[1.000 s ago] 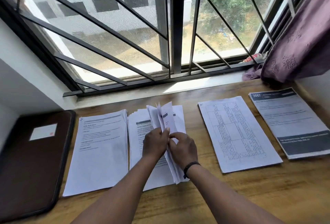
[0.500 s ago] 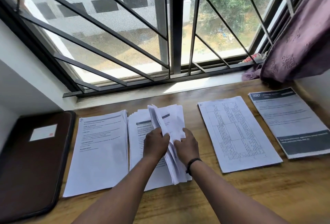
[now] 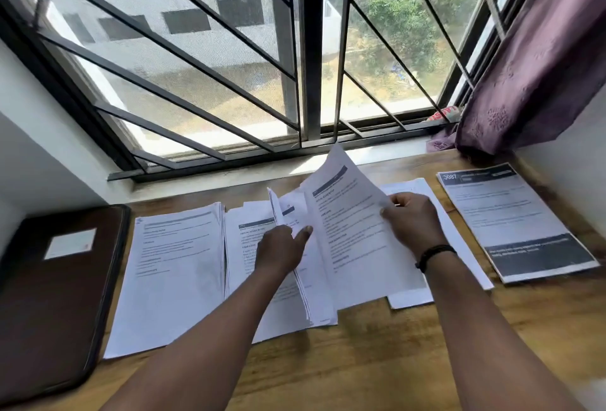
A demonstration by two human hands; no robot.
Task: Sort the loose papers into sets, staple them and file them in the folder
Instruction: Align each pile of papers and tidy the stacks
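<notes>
Several sets of printed papers lie in a row on the wooden desk. My right hand pinches the right edge of one lifted sheet and holds it tilted above the desk. My left hand holds up the standing edges of the middle stack. A left stack lies flat beside the dark brown folder, which is closed at the desk's left end. Part of a table-printed sheet shows under the lifted one. A sheet with dark bands lies at the far right.
A barred window runs along the back of the desk above a pale sill. A purple curtain hangs at the right. White walls close in on both sides. No stapler is in view.
My right hand has drawn one sheet out of the middle stack and carried it to the right, over the table-printed sheet. My left hand has stayed on the stack. The view has dropped closer.
</notes>
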